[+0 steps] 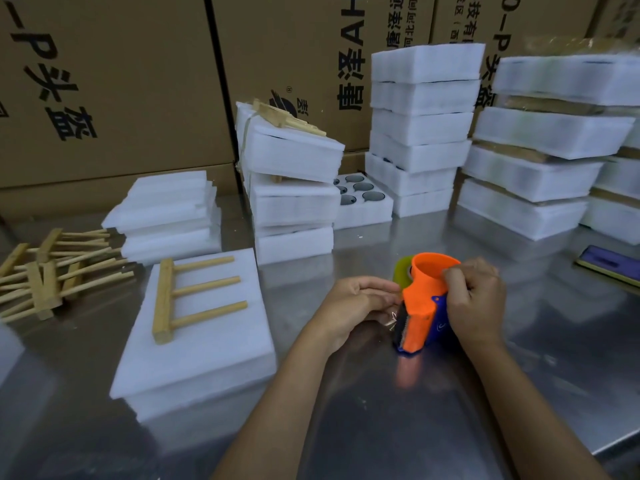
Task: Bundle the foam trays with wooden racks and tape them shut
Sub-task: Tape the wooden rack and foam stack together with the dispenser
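A white foam tray (221, 344) lies flat at front left on the steel table (381, 410), with a three-pronged wooden rack (187, 297) on top. My right hand (474, 299) grips an orange and blue tape dispenser (420, 306) to the right of the tray. My left hand (360, 303) pinches the clear tape end at the dispenser's toothed blade.
Loose wooden racks (52, 268) are piled at far left. Foam sheets (169, 216) sit behind the tray. Stacks of foam trays (419, 126) and bundles (291, 181) line the back, before cardboard boxes (104, 81). A dark case (609, 265) lies at right.
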Action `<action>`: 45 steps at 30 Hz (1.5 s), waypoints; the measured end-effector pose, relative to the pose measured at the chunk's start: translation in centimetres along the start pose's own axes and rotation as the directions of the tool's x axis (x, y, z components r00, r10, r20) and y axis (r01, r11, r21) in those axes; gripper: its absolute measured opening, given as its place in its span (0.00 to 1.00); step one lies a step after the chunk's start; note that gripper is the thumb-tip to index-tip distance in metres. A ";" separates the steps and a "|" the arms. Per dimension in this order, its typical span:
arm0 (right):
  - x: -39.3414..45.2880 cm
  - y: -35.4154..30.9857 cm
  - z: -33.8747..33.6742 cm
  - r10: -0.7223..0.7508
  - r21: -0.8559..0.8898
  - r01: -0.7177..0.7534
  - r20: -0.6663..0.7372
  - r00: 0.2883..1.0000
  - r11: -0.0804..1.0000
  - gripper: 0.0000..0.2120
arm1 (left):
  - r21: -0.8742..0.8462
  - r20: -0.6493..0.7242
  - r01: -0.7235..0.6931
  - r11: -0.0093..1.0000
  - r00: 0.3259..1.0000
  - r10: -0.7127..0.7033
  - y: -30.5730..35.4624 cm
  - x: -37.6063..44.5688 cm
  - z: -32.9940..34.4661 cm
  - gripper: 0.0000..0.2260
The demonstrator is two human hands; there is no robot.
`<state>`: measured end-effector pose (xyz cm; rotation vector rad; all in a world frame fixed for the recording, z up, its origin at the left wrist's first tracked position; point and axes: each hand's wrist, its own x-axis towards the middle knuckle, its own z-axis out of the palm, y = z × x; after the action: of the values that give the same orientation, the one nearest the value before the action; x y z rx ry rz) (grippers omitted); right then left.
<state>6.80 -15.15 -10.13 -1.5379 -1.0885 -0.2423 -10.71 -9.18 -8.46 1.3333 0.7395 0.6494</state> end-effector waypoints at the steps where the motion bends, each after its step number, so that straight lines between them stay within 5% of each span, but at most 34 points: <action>1: 0.0 0.0 0.0 0.002 -0.002 -0.002 0.000 1.000 1.000 0.16 | 0.002 -0.016 -0.008 1.000 1.000 0.008 0.1 0.0 -0.1 0.10; 11: 0.2 -1.1 0.7 -0.199 -0.096 0.205 0.063 0.978 0.974 0.15 | 0.261 -0.291 -0.185 0.947 0.921 0.260 1.5 0.3 -0.5 0.13; 19: 1.6 -1.5 0.7 -0.074 -0.033 0.075 0.040 0.996 0.997 0.18 | 0.455 -0.324 -0.262 0.851 0.842 0.432 3.8 -2.2 -0.4 0.11; 22: 3.4 -3.4 0.4 0.029 -0.012 -0.028 0.150 0.988 1.000 0.22 | 0.443 -0.329 -0.272 0.854 0.837 0.437 5.9 -3.4 -1.0 0.11; 24: 5.4 -5.0 0.2 0.187 -0.033 -0.188 0.350 0.918 0.982 0.23 | 0.320 -0.339 -0.274 0.907 0.861 0.380 7.6 -4.4 -1.8 0.11; 26: 7.3 -6.6 0.1 0.337 -0.100 -0.345 0.578 0.743 0.933 0.21 | 0.151 -0.314 -0.245 0.958 0.907 0.282 9.1 -5.4 -2.9 0.10; 30: 8.1 -7.8 0.9 0.399 -0.218 -0.392 0.786 0.472 0.894 0.20 | 0.031 -0.213 -0.057 0.998 0.975 0.062 9.8 -7.3 -4.5 0.13; 37: 6.7 -8.9 1.6 0.347 -0.130 -0.452 0.829 0.438 0.882 0.19 | 0.139 -0.367 -0.059 0.989 0.924 0.107 8.6 -7.5 -5.1 0.15; 45: 6.3 -11.0 2.6 0.253 -0.200 -0.159 0.845 0.472 0.967 0.18 | 0.367 -0.372 -0.126 0.922 0.888 0.269 10.1 -8.2 -6.6 0.10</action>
<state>1.12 -10.97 0.70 -1.9059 -1.6524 0.7863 -20.97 -10.24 1.87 1.6196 1.1044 1.0314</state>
